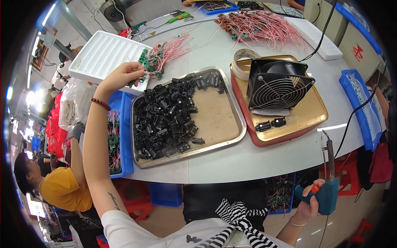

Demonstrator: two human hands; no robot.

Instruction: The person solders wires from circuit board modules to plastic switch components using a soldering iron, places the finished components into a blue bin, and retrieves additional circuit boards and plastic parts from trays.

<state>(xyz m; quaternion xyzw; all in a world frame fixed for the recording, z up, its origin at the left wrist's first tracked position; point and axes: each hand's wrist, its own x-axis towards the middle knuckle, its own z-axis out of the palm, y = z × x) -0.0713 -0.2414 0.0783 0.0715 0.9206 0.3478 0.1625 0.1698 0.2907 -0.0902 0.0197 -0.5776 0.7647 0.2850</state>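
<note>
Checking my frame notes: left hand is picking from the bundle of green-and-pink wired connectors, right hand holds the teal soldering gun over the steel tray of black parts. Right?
One thing is off. In the head view the right hand holds the teal soldering gun low at the table's near edge, off to the right, not over the steel tray of black parts. The left hand is at the bundle of green-and-pink wired connectors, as noted.

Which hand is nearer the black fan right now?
Right. The right hand grips a soldering iron below the black fan; the left hand is far across the metal tray.
</note>
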